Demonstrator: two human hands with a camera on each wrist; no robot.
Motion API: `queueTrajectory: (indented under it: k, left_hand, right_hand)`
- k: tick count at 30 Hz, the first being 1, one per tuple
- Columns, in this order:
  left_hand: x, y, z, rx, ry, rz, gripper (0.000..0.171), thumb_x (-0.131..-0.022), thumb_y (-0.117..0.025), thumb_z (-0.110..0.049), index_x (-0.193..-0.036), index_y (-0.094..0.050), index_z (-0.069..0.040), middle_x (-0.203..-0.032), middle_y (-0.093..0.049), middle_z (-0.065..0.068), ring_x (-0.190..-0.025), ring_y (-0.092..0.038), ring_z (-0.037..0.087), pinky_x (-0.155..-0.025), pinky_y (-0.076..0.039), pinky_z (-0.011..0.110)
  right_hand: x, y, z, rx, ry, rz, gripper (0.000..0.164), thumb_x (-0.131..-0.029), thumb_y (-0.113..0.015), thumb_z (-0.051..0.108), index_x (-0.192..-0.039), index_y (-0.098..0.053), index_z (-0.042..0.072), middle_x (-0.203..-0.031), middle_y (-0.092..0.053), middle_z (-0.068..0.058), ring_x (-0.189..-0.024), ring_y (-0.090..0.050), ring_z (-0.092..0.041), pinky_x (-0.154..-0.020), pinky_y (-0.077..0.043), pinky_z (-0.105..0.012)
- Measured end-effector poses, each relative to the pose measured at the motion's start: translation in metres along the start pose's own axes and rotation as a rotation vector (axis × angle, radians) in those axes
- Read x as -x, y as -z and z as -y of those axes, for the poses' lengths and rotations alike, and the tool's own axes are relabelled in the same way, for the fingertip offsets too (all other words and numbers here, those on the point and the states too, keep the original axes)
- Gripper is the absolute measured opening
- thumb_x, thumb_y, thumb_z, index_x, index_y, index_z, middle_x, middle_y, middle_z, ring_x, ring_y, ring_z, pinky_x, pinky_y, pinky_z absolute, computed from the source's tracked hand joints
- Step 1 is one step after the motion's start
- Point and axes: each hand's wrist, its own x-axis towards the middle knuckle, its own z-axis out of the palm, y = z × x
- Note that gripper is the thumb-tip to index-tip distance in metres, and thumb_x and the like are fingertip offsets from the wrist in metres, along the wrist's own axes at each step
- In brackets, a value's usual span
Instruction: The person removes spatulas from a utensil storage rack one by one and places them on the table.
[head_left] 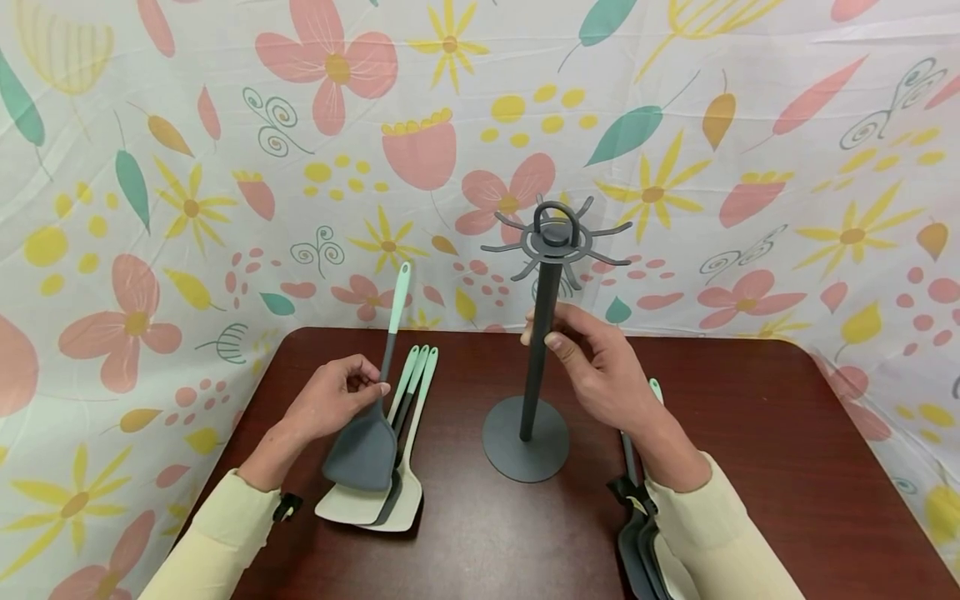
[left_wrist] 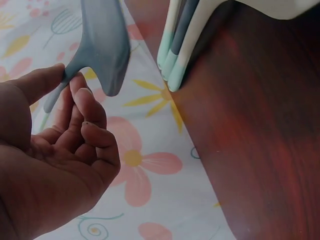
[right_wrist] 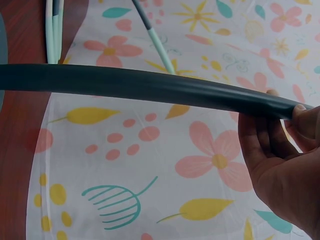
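In the head view my left hand (head_left: 337, 396) pinches the neck of a grey spatula (head_left: 363, 454) with a mint handle end, its handle pointing up. The left wrist view shows the thumb and fingertips on the neck, the spatula's broad blade (left_wrist: 107, 45) above them. Below it, several cream and grey utensils (head_left: 408, 500) with mint handle ends lie stacked on the table. My right hand (head_left: 600, 367) holds the upper pole of a dark grey utensil stand (head_left: 536, 358). Thumb and fingers are around the pole (right_wrist: 150, 87) in the right wrist view. The stand's hooks hold nothing.
The brown table (head_left: 465, 550) backs onto a floral cloth (head_left: 450, 108). Beside my right forearm lies another bunch of utensils (head_left: 633, 533), grey and cream, with a black band around it and partly hidden by the sleeve. The stand's round base (head_left: 498, 437) rests mid-table.
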Motion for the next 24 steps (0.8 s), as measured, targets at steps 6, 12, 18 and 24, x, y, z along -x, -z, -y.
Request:
queueTrajectory:
  k: [6, 12, 18, 24]
  left_hand:
    - [0.000, -0.001, 0.007, -0.018, 0.029, 0.013, 0.013, -0.100, -0.077, -0.025, -0.100, -0.071, -0.014, -0.087, -0.066, 0.003, -0.075, -0.058, 0.022, -0.064, -0.049, 0.033]
    - [0.000, -0.002, 0.015, -0.046, 0.033, 0.044, 0.013, -0.099, -0.077, -0.025, -0.099, -0.071, -0.014, -0.088, -0.066, 0.002, -0.076, -0.058, 0.021, -0.065, -0.049, 0.034]
    - [0.000, -0.004, 0.022, -0.059, 0.061, 0.084, 0.014, -0.100, -0.077, -0.027, -0.100, -0.071, -0.014, -0.090, -0.067, 0.002, -0.080, -0.059, 0.021, -0.068, -0.051, 0.036]
    - [0.000, -0.009, 0.025, -0.060, 0.093, 0.118, 0.018, -0.101, -0.076, -0.029, -0.100, -0.070, -0.013, -0.091, -0.066, 0.003, -0.081, -0.058, 0.020, -0.069, -0.049, 0.036]
  right_hand:
    - [-0.001, 0.000, 0.000, -0.009, -0.005, 0.008, 0.026, -0.107, -0.054, -0.004, -0.127, -0.068, 0.007, -0.112, -0.072, -0.008, -0.101, -0.066, -0.024, -0.088, -0.055, -0.032]
    - [-0.001, 0.000, -0.001, -0.015, -0.006, 0.008, 0.026, -0.108, -0.054, -0.004, -0.128, -0.067, 0.005, -0.112, -0.072, -0.013, -0.100, -0.066, -0.024, -0.088, -0.055, -0.033]
    - [-0.001, 0.000, 0.000, -0.014, -0.005, 0.009, 0.027, -0.108, -0.054, -0.004, -0.128, -0.068, 0.007, -0.112, -0.072, -0.011, -0.102, -0.067, -0.024, -0.089, -0.056, -0.035]
    - [0.000, 0.000, 0.000, 0.008, 0.001, 0.003, 0.027, -0.107, -0.055, -0.005, -0.127, -0.069, 0.007, -0.113, -0.073, -0.007, -0.102, -0.067, -0.023, -0.088, -0.055, -0.030]
